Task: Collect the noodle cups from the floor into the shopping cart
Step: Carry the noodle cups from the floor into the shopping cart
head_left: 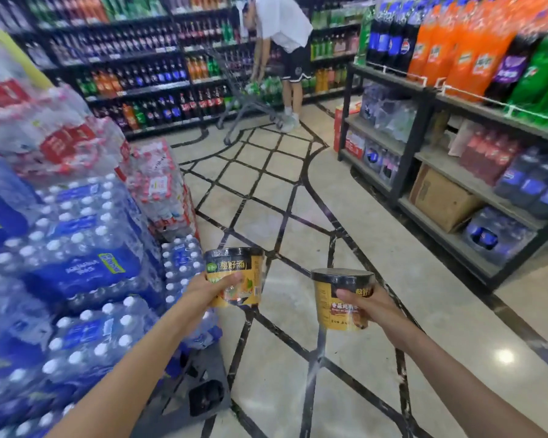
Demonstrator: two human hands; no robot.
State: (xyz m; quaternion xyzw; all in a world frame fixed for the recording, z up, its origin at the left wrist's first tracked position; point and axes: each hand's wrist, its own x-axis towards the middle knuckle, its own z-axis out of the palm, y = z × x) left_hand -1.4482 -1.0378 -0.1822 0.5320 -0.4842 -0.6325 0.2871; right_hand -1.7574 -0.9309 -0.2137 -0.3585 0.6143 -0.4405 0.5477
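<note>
Head view: I look down a shop aisle with both my arms stretched out ahead of me.
Left hand: it grips a noodle cup, my thumb curled across the yellow label and my fingers behind it.
Left cup: yellow and black, upright with a slight tilt, held in the air above the floor, just right of the water packs.
Right hand: it grips a second noodle cup, my thumb pressed on its front and my fingers wrapped round the far side.
Right cup: same yellow and black kind, black lid on top, upright, held a little lower and nearer than the left cup; the two cups are apart.
Floor: pale glossy tiles with dark lines crossing in a net, running from near me to the far shelves.
Water packs: shrink-wrapped bottles stacked high on my left, blue labels near, red labels farther off.
Right shelf: a dark rack with big soda bottles on top and a cardboard box lower down.
Cart: far down the aisle, a grey wire one holding green bottles, standing before the far drinks shelf.
Person: in a white top and dark shorts, bent over the cart with a hand reaching into it.
</note>
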